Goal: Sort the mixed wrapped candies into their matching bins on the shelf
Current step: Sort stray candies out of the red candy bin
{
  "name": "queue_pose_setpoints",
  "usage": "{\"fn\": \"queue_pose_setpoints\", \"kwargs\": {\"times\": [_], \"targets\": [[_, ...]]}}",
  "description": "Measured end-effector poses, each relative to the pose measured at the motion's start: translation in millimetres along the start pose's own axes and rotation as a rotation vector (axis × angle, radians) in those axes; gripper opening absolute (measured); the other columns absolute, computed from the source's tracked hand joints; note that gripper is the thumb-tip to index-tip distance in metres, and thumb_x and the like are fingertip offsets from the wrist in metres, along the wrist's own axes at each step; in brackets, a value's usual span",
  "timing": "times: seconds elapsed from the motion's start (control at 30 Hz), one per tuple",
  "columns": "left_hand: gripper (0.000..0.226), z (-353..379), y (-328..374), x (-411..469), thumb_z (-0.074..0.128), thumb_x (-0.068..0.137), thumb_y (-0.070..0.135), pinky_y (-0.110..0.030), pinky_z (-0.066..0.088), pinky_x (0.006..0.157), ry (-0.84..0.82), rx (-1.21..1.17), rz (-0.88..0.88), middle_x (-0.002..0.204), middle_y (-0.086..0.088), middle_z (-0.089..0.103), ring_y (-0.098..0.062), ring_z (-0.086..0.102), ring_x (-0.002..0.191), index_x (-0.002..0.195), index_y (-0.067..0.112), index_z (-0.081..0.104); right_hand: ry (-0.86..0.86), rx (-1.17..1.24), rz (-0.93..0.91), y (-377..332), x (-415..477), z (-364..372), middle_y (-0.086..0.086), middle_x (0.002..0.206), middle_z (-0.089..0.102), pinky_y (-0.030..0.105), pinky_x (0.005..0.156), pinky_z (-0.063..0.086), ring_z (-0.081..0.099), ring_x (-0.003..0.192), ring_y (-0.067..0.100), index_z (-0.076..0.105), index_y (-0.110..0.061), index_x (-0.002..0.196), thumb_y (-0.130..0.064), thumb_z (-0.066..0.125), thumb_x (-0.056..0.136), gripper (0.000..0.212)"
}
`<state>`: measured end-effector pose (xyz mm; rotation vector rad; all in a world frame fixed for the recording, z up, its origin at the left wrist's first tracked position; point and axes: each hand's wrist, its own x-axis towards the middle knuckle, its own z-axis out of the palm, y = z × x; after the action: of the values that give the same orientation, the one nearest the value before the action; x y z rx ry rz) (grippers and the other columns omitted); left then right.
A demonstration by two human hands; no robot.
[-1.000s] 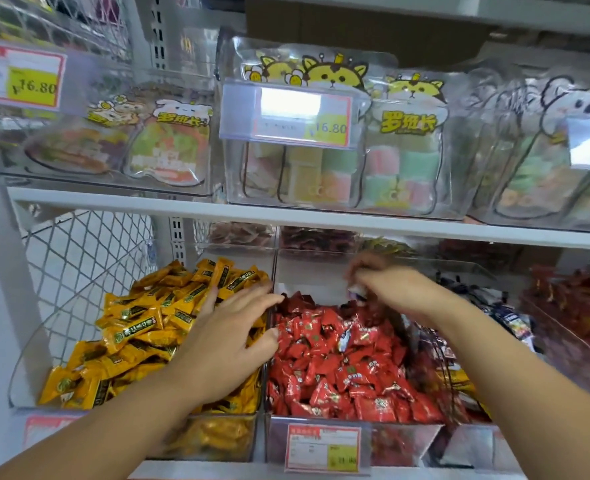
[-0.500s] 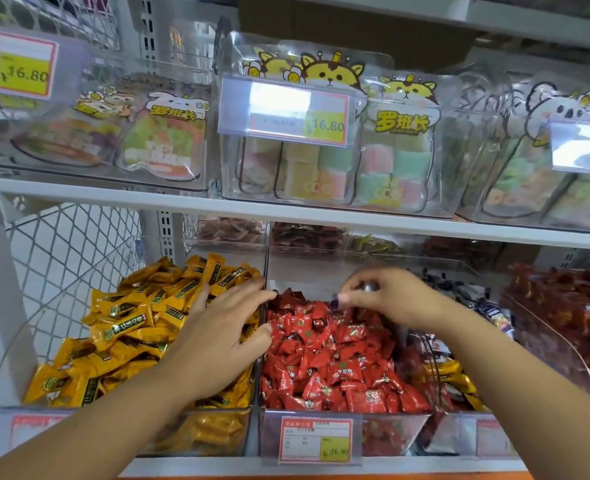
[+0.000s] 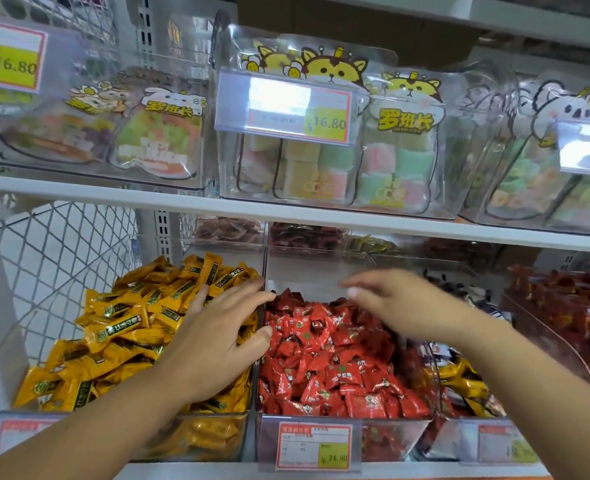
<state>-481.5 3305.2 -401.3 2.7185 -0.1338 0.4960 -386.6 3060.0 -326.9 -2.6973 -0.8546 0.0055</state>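
Note:
A clear bin (image 3: 6,362) on the lower shelf holds yellow wrapped candies (image 3: 120,327). Beside it on the right, a second bin (image 3: 395,436) is full of red wrapped candies (image 3: 338,358). My left hand (image 3: 217,337) lies flat on the yellow pile with its fingers spread, the fingertips at the divider between the two bins. Over the back of the red pile hovers my right hand (image 3: 393,301), blurred. Its fingers reach left, loosely apart, and I see nothing in them.
Right of the red bin, a bin (image 3: 459,379) has mixed yellow and dark candies. Another bin of red packets (image 3: 570,317) stands at the far right. The upper shelf (image 3: 321,221) carries clear boxes of bagged sweets, and wire mesh (image 3: 61,258) closes the left side.
My right hand was pinching a small piece at the back of the red bin. Its fingers have since opened and stretched left. My left hand stays on the yellow candies.

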Motion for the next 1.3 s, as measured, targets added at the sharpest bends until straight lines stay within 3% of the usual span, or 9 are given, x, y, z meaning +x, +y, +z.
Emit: {"fn": "queue_pose_setpoints", "kwargs": {"times": [0.17,0.43,0.6,0.73,0.8,0.9,1.0,1.13,1.3], "targets": [[0.073,0.1,-2.3,-1.5,0.01,0.077,0.069,-0.037,-0.011,0.119,-0.005,-0.025,0.001,0.147,0.032,0.008,0.016,-0.003,0.136,0.144,0.048,0.028,-0.349,-0.206,0.176,-6.5,26.4,61.9,0.007,0.162,0.0,0.05,0.118,0.016,0.013,0.146,0.038,0.001,-0.043,0.152,-0.075,0.032,0.087,0.079],[0.074,-0.5,-5.0,0.2,0.01,0.077,0.071,-0.036,-0.012,0.119,-0.011,-0.025,0.008,0.146,0.034,0.005,0.015,-0.003,0.137,0.145,0.049,0.026,-0.316,0.2,-0.099,-19.8,23.4,34.1,-0.021,0.148,0.036,0.018,0.108,0.026,0.037,0.132,0.001,0.04,-0.052,0.138,-0.049,0.062,0.087,0.056],[0.072,0.5,-5.3,0.0,0.01,0.077,0.071,-0.035,-0.012,0.119,-0.012,-0.032,0.008,0.146,0.035,0.005,0.017,-0.004,0.135,0.144,0.05,0.027,-0.546,0.071,-0.107,-33.8,-2.3,0.7,-0.03,0.146,0.031,0.022,0.107,0.02,0.029,0.133,-0.002,0.048,-0.061,0.124,-0.058,0.067,0.079,0.05],[0.069,0.5,-6.2,0.8,0.014,0.076,0.069,-0.036,-0.01,0.12,-0.003,-0.054,0.012,0.144,0.037,0.007,0.019,-0.003,0.134,0.14,0.05,0.033,-0.654,-0.102,-0.134,-47.1,3.2,58.7,-0.014,0.161,-0.001,0.047,0.118,0.011,-0.002,0.148,0.021,0.035,-0.06,0.134,-0.06,0.061,0.083,0.057],[0.068,0.8,-6.4,1.8,0.017,0.076,0.068,-0.037,-0.009,0.12,0.001,-0.073,0.016,0.145,0.036,0.011,0.019,0.0,0.134,0.138,0.049,0.036,-0.621,-0.175,-0.092,-41.7,19.7,80.3,-0.007,0.161,-0.002,0.054,0.118,0.01,-0.009,0.147,0.031,0.032,-0.056,0.137,-0.059,0.06,0.084,0.059],[0.065,1.9,-8.0,1.5,0.021,0.077,0.067,-0.04,-0.006,0.121,0.012,-0.095,0.023,0.15,0.031,0.02,0.016,0.005,0.138,0.135,0.046,0.042,-0.542,-0.341,-0.095,-30.9,51.3,86.0,0.003,0.16,0.009,0.054,0.116,0.02,0.005,0.145,0.037,0.028,-0.049,0.144,-0.059,0.057,0.086,0.066],[0.065,2.7,-10.0,-0.1,0.021,0.078,0.067,-0.041,-0.006,0.121,0.01,-0.093,0.027,0.153,0.027,0.02,0.016,0.004,0.137,0.136,0.046,0.041,-0.433,-0.341,-0.084,-21.7,72.7,69.9,0.008,0.157,0.021,0.041,0.115,0.026,0.025,0.141,0.033,0.031,-0.041,0.146,-0.058,0.057,0.087,0.067],[0.066,2.0,-10.2,-0.7,0.018,0.079,0.069,-0.04,-0.006,0.121,0.006,-0.083,0.032,0.153,0.027,0.02,0.016,0.004,0.137,0.138,0.047,0.039,-0.435,-0.18,-0.038,-13.3,63.3,20.7,-0.005,0.159,0.019,0.029,0.115,0.016,0.021,0.145,0.017,0.043,-0.045,0.139,-0.058,0.063,0.082,0.061],[0.068,2.8,-8.9,-0.3,0.017,0.078,0.07,-0.039,-0.006,0.12,0.009,-0.069,0.028,0.154,0.027,0.019,0.015,0.005,0.137,0.139,0.048,0.037,-0.498,-0.217,-0.28,-48.8,28.6,22.8,-0.015,0.128,0.058,0.024,0.102,0.036,0.051,0.117,0.007,0.064,-0.041,0.119,-0.052,0.07,0.08,0.041]]}}
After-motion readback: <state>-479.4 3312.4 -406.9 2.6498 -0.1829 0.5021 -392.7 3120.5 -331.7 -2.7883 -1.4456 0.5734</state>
